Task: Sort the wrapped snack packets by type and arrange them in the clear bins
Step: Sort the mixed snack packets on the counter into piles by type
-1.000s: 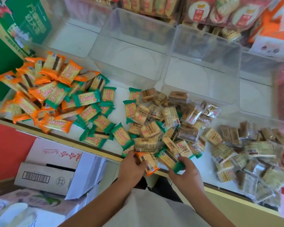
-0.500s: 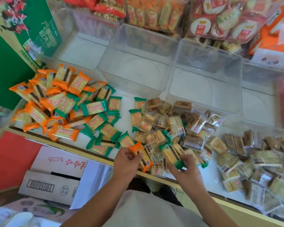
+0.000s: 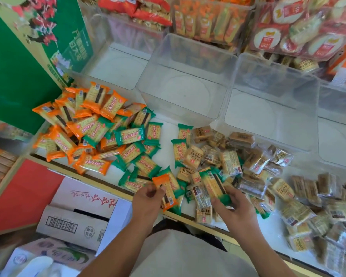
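My left hand (image 3: 148,202) pinches an orange packet (image 3: 165,193) at the shelf's front edge. Just to its right, my right hand (image 3: 234,208) grips a green packet (image 3: 215,185) by its lower end. A heap of orange packets (image 3: 82,116) lies at the left, with green packets (image 3: 134,154) mixed in beside it. Clear-wrapped brown packets (image 3: 228,156) pile up in the middle, and a second clear-wrapped pile (image 3: 312,206) spreads to the right. Behind them stand clear bins: a left bin (image 3: 116,66), a middle bin (image 3: 188,90) and a right bin (image 3: 272,108), with nothing inside them.
Filled bins of snacks (image 3: 208,19) line the back row. A green carton (image 3: 64,37) stands at the left end of the shelf. Below the shelf edge sit a white cardboard box (image 3: 78,216) and a red panel (image 3: 24,192).
The view has tilted up and the piles sit lower. Both hands have lifted slightly, the left raising the orange packet off the pile, the right still holding the green one.
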Motion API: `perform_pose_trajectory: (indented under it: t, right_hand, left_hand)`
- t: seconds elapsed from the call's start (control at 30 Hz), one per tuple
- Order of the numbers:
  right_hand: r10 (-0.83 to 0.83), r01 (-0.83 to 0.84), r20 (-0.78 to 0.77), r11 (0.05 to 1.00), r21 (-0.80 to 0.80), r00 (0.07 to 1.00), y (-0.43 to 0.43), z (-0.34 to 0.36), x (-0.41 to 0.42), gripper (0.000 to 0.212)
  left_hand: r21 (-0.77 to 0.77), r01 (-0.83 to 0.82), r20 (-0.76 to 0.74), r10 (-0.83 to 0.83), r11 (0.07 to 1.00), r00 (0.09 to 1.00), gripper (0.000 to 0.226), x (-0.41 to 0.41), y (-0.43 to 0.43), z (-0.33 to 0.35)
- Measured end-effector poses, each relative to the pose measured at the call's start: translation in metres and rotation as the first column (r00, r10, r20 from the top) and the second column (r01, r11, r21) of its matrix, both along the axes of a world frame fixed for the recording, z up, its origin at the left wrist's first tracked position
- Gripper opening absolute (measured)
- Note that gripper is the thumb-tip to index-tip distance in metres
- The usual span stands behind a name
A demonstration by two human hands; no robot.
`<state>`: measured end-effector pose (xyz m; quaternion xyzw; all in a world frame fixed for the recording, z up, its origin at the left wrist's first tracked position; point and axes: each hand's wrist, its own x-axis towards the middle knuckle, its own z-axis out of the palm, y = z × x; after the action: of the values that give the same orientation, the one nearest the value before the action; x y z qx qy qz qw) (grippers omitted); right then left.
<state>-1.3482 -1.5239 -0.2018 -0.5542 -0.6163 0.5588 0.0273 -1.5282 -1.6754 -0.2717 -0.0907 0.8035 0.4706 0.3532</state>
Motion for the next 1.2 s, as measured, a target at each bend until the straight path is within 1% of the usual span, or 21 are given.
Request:
perform_pose_trajectory:
  t: [0.1, 0.17, 0.23, 0.3, 0.4, 0.47, 0.5, 0.53, 0.6, 0.63, 0.67, 0.73, 0.83, 0.97, 1.03, 1.07, 1.1, 1.13, 1.2]
  right_hand:
    - [0.018, -0.019, -0.012, 1.0, -0.014, 1.0, 0.007, -0.001, -0.019, 0.035]
    - [-0.023, 0.021, -0.027, 0.997, -0.074, 0.999, 0.012, -0.003, -0.026, 0.044]
    - [-0.046, 0.043, -0.025, 0.992, -0.119, 0.999, 0.018, -0.004, -0.031, 0.052]
    - [-0.034, 0.03, -0.033, 0.993, -0.118, 0.999, 0.022, -0.005, -0.036, 0.051]
    - [-0.028, 0.024, -0.041, 0.994, -0.106, 0.999, 0.023, -0.006, -0.047, 0.049]
    - [-0.028, 0.024, -0.034, 0.994, -0.105, 0.999, 0.023, -0.008, -0.057, 0.052]
    - [-0.025, 0.022, -0.035, 0.994, -0.106, 0.999, 0.023, -0.008, -0.062, 0.053]
    - [-0.029, 0.024, -0.042, 0.993, -0.113, 0.999, 0.023, -0.007, -0.067, 0.053]
    - [-0.027, 0.021, -0.054, 0.993, -0.116, 0.998, 0.025, -0.005, -0.074, 0.053]
    - [-0.023, 0.016, -0.056, 0.993, -0.113, 0.998, 0.026, -0.004, -0.076, 0.052]
    - [-0.021, 0.014, -0.06, 0.993, -0.116, 0.998, 0.027, -0.001, -0.078, 0.052]
    - [-0.007, -0.002, -0.071, 0.992, -0.124, 0.997, 0.027, 0.002, -0.082, 0.055]
    - [0.088, -0.093, -0.043, 0.989, -0.112, 0.995, 0.024, 0.009, -0.093, 0.056]
    - [0.302, -0.302, -0.026, 0.953, -0.024, 0.953, 0.012, 0.021, -0.111, 0.062]
    - [0.375, -0.377, -0.063, 0.926, -0.016, 0.925, 0.005, 0.029, -0.116, 0.056]
    - [0.414, -0.416, -0.081, 0.909, -0.011, 0.907, 0.003, 0.034, -0.118, 0.05]
    - [0.461, -0.465, -0.099, 0.885, -0.014, 0.882, 0.0, 0.037, -0.119, 0.048]
    - [0.513, -0.518, -0.116, 0.855, -0.024, 0.851, -0.001, 0.042, -0.121, 0.051]
    - [0.587, -0.602, -0.154, 0.795, -0.075, 0.795, 0.0, 0.045, -0.125, 0.063]
  left_hand:
    - [0.021, 0.024, 0.026, -0.024, 1.0, 0.999, 0.013, -0.006, 0.019, -0.002]
    - [0.032, 0.031, 0.053, -0.033, 0.999, 0.998, 0.016, -0.009, 0.031, -0.003]
    - [0.034, 0.024, 0.122, -0.028, 0.999, 0.992, 0.018, -0.013, 0.039, -0.004]
    - [0.048, 0.03, 0.156, -0.038, 0.998, 0.987, 0.021, -0.015, 0.045, -0.002]
    - [0.072, 0.024, 0.147, -0.035, 0.997, 0.989, 0.036, -0.017, 0.052, -0.001]
    - [0.077, 0.065, 0.183, -0.078, 0.995, 0.98, 0.05, -0.019, 0.055, -0.001]
    - [0.079, 0.074, 0.211, -0.09, 0.994, 0.973, 0.053, -0.019, 0.059, 0.0]
    - [0.078, 0.077, 0.232, -0.093, 0.994, 0.968, 0.05, -0.02, 0.062, 0.001]
    - [0.071, 0.091, 0.226, -0.105, 0.993, 0.968, 0.031, -0.023, 0.067, 0.006]
    - [0.078, 0.097, 0.217, -0.112, 0.992, 0.97, 0.028, -0.024, 0.068, 0.01]
    - [0.086, 0.094, 0.2, -0.109, 0.992, 0.974, 0.027, -0.025, 0.068, 0.015]
    - [0.098, 0.078, 0.15, -0.092, 0.992, 0.984, 0.033, -0.028, 0.062, 0.023]
    - [0.145, 0.057, 0.094, -0.071, 0.988, 0.993, 0.034, -0.026, 0.056, 0.042]
    - [0.214, -0.002, 0.071, -0.013, 0.977, 0.997, 0.034, -0.017, 0.058, 0.069]
    - [0.274, 0.014, 0.03, -0.024, 0.962, 0.999, 0.028, -0.014, 0.054, 0.081]
    - [0.287, 0.033, 0.022, -0.041, 0.957, 0.999, 0.02, -0.011, 0.052, 0.085]
    - [0.26, 0.046, -0.005, -0.046, 0.965, 0.999, 0.02, -0.01, 0.052, 0.087]
    - [0.225, 0.054, -0.038, -0.046, 0.973, 0.998, 0.027, -0.013, 0.052, 0.088]
    - [0.137, 0.062, -0.057, -0.054, 0.989, 0.997, 0.062, -0.021, 0.051, 0.079]
